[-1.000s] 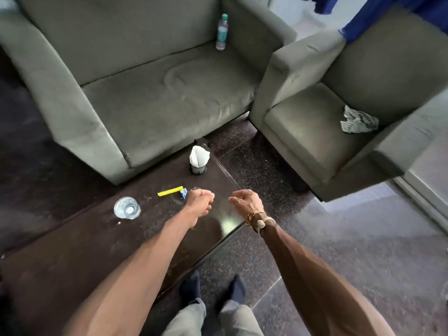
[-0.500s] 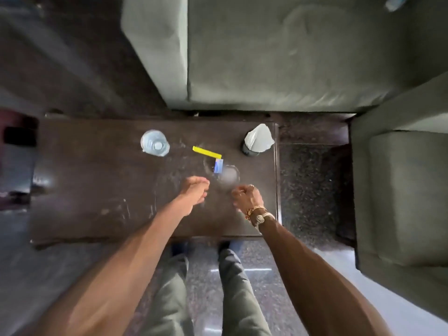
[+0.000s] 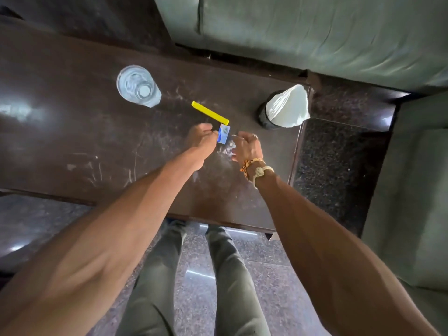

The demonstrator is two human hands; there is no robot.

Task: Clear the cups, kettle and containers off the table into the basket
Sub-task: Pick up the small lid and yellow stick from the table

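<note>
On the dark wooden table (image 3: 72,132) a clear drinking glass (image 3: 138,87) stands at the far left. A second small clear glass (image 3: 230,145) is faint and partly hidden. My right hand (image 3: 248,147) has its fingers curled round that glass's right side. My left hand (image 3: 201,139) is curled just left of it. Its fingertips are against the edge of a small blue packet (image 3: 223,134), and I cannot see a grip on it. A black holder with white napkins (image 3: 283,109) stands at the table's right end. No basket or kettle is in view.
A yellow stick (image 3: 209,112) lies beside the blue packet. A grey-green sofa (image 3: 315,27) runs behind the table, and an armchair (image 3: 417,190) stands to the right. Dark stone floor (image 3: 334,161) separates them. My legs (image 3: 194,275) are at the table's near edge.
The view has swung from the sofas down to the table top. Both fists moved forward to the blue packet and the small glass, and the right fingers now curl round the glass.
</note>
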